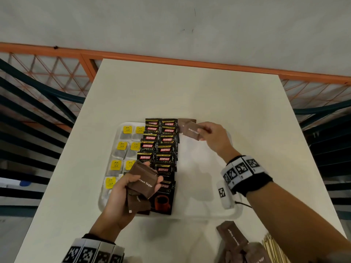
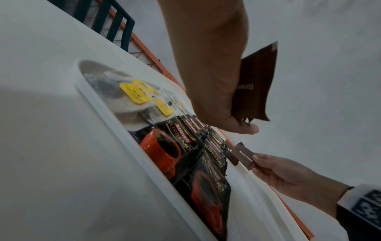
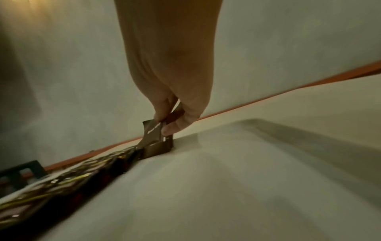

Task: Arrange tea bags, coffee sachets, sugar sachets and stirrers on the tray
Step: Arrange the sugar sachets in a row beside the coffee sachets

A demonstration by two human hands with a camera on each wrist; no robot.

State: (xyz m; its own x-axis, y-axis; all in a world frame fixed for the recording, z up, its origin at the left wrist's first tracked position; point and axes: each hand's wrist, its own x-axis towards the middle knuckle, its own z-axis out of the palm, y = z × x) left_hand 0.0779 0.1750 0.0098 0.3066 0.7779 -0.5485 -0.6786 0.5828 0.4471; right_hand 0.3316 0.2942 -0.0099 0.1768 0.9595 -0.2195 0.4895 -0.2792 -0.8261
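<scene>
A white tray (image 1: 193,216) lies on the table. Tea bags with yellow tags (image 1: 121,147) fill its left side, and black coffee sachets (image 1: 161,149) overlap in two columns at its middle. My right hand (image 1: 210,135) pinches one brown sugar sachet (image 1: 192,130) at the tray's far end, over another brown sachet (image 1: 185,121) that lies there. My left hand (image 1: 133,188) grips a bundle of brown sugar sachets (image 1: 145,182) above the tray's near left. In the right wrist view the pinched sachet (image 3: 153,130) touches the lying one (image 3: 159,149).
More brown sugar sachets (image 1: 235,238) and wooden stirrers (image 1: 273,249) lie on the table at the near right. The tray's right half (image 1: 205,168) is bare. An orange rail (image 1: 171,59) and dark railings border the table's far and side edges.
</scene>
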